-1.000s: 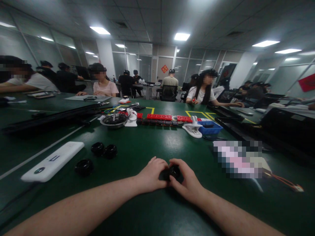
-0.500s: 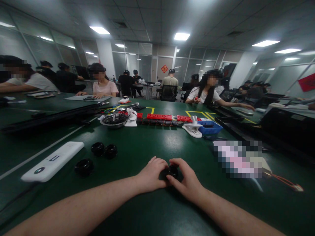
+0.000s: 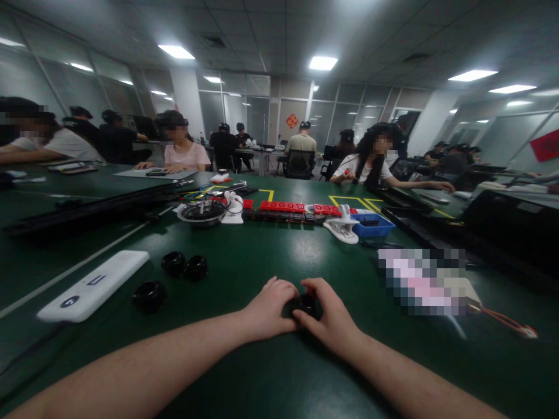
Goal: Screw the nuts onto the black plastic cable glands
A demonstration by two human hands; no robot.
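Between my hands, low on the table, is a small glossy black ring-shaped piece (image 3: 308, 302). The fingers of my left hand (image 3: 271, 307) curl around its left side. My right hand (image 3: 328, 314) grips it from the right, thumb in front and index finger behind. My fingers hide part of the piece. To the left on the table are similar black ring-shaped pieces: one (image 3: 149, 295) nearer to me, and two side by side, a left one (image 3: 173, 263) and a right one (image 3: 196, 267).
A white power bank (image 3: 94, 286) with a cable lies on the left of the green table (image 3: 244, 256). Farther back are a metal bowl (image 3: 201, 218), red block strips (image 3: 282, 206), a white clip (image 3: 343, 228) and a blue tray (image 3: 373, 229). Several people sit around.
My right thumb and hand have shifted very slightly on the black piece. The other pieces on the table have stayed put.
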